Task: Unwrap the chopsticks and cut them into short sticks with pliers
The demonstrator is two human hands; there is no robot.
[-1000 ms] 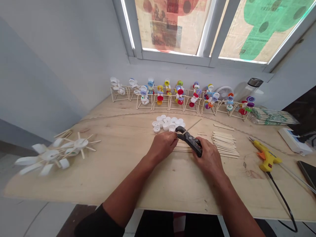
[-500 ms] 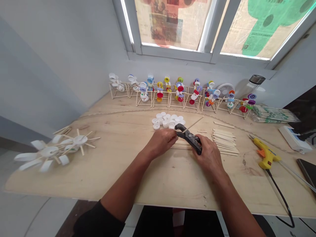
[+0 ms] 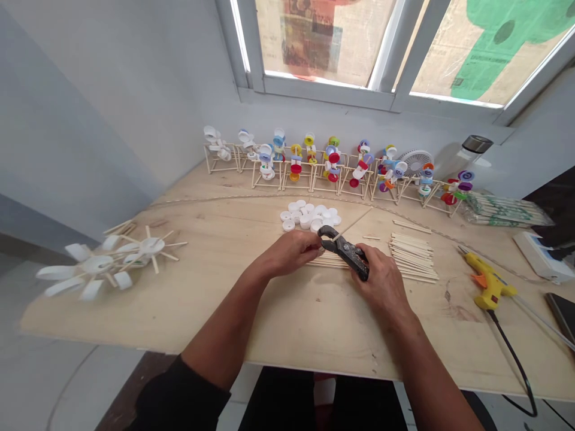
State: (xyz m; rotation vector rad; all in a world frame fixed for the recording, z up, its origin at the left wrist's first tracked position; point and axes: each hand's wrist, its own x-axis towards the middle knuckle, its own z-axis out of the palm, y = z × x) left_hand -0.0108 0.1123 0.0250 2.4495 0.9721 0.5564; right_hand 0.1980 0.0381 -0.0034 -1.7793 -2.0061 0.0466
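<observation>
My right hand is closed around the handles of a black hand cutter with a curved jaw. A thin wooden stick lies across its jaws, and its free end slants up to the right. At the left of the jaws, the fingers of my left hand pinch the stick's other end, which they mostly hide. Below the cutter, a row of wooden sticks rests on the table, partly covered by my hands. Just behind it sit several white bottle caps.
To the right lie a stack of sticks and a yellow glue gun with its cord. Cap-and-stick wheels on frames line the wall. White wheel pieces lie at the left. A power strip stands at the right.
The camera view has turned slightly, so the table's things appear a little farther right. Both hands, the cutter and the stick keep nearly the same pose.
</observation>
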